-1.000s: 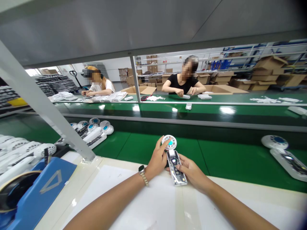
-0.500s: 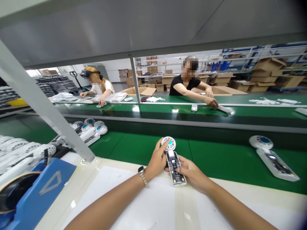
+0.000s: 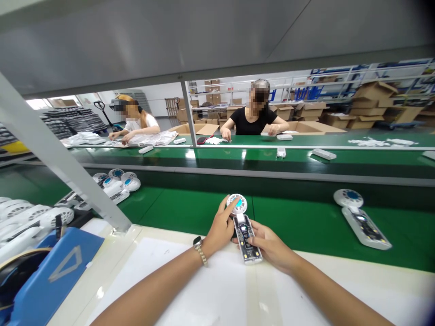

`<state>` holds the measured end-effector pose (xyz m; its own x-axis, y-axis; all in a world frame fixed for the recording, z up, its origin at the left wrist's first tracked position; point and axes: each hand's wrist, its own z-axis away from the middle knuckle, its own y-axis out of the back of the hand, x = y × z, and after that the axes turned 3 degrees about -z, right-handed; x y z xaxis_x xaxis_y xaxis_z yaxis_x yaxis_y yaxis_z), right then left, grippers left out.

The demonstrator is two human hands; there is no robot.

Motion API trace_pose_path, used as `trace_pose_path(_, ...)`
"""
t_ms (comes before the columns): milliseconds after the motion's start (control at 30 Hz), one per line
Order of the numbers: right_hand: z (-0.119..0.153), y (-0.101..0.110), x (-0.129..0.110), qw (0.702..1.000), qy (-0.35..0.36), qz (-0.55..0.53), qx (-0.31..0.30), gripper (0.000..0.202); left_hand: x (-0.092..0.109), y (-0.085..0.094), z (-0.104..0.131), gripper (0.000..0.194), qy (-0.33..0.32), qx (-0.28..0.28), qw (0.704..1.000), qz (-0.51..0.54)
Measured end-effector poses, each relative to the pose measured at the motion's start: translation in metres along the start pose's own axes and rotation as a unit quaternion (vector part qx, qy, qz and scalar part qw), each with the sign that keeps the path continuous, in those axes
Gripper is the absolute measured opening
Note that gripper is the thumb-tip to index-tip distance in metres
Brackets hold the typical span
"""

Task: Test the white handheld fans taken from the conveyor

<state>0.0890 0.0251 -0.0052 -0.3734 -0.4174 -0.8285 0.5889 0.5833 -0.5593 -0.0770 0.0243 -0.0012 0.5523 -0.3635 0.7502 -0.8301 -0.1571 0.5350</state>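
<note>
Between my hands is a handheld fan (image 3: 244, 246), tilted over the front edge of the green belt. It has a round white head with a turquoise centre and a clear body showing a dark circuit board and a small light. My left hand (image 3: 220, 231) grips the head end, one finger lying across the turquoise centre. Around the body closes my right hand (image 3: 270, 244), its thumb pressed on the front of the board. Fingers behind the fan are partly hidden. A second fan (image 3: 367, 226) of the same kind lies on the belt to the right.
The green conveyor belt (image 3: 299, 226) runs past a white worktop (image 3: 163, 280). More fans (image 3: 117, 183) lie in a pile at left, near a slanted metal post (image 3: 68, 158) and a blue tape dispenser (image 3: 64, 271). Two co-workers (image 3: 256, 120) sit across a second belt.
The fan on the right belt has shifted left, as has the left pile. Across the way, one co-worker's hand has left a white part on the belt. My grip stays the same.
</note>
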Motion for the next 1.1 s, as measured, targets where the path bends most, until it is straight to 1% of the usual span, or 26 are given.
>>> trace_pose_path(233, 0.0, -0.002, 0.0, 1.0, 0.001, -0.012, 0.017, 0.046, -0.005, 0.0, -0.001, 0.067, 0.007, -0.017, 0.999, 0.036)
trace_pose_path(433, -0.002, -0.002, 0.0, 1.0, 0.003, -0.017, 0.026, 0.047, -0.003, 0.0, -0.001, 0.066, 0.01, -0.021, 1.0, 0.014)
trace_pose_path(567, -0.002, -0.002, 0.001, 0.999, 0.005, -0.025, 0.027, 0.048, -0.001, 0.001, 0.0, 0.063, 0.003, -0.004, 1.0, -0.007)
trace_pose_path(667, -0.003, -0.002, 0.002, 0.999, 0.007, -0.03, 0.03, 0.046, 0.002, 0.002, 0.003, 0.055, -0.016, 0.008, 0.999, -0.036)
trace_pose_path(733, -0.004, -0.003, 0.002, 0.998, 0.015, -0.03, 0.046, 0.043, 0.006, 0.004, 0.006, 0.05, -0.057, 0.004, 0.997, -0.06)
trace_pose_path(800, -0.004, -0.004, 0.001, 0.997, 0.029, -0.03, 0.069, 0.041, 0.01, 0.004, 0.01, 0.05, -0.12, -0.022, 0.989, -0.081)
trace_pose_path(867, -0.004, -0.004, 0.0, 0.994, 0.045, -0.031, 0.093, 0.04, 0.014, 0.003, 0.013, 0.056, -0.187, -0.073, 0.975, -0.097)
trace_pose_path(933, -0.005, -0.004, -0.002, 0.991, 0.054, -0.036, 0.114, 0.036, 0.017, 0.002, 0.016, 0.065, -0.234, -0.131, 0.957, -0.111)
trace_pose_path(1000, -0.006, -0.005, -0.004, 0.99, 0.056, -0.049, 0.123, 0.029, 0.019, 0.0, 0.016, 0.073, -0.249, -0.174, 0.944, -0.126)
trace_pose_path(1100, -0.008, -0.005, -0.004, 0.989, 0.063, -0.076, 0.106, 0.025, 0.021, -0.001, 0.017, 0.069, -0.223, -0.187, 0.945, -0.148)
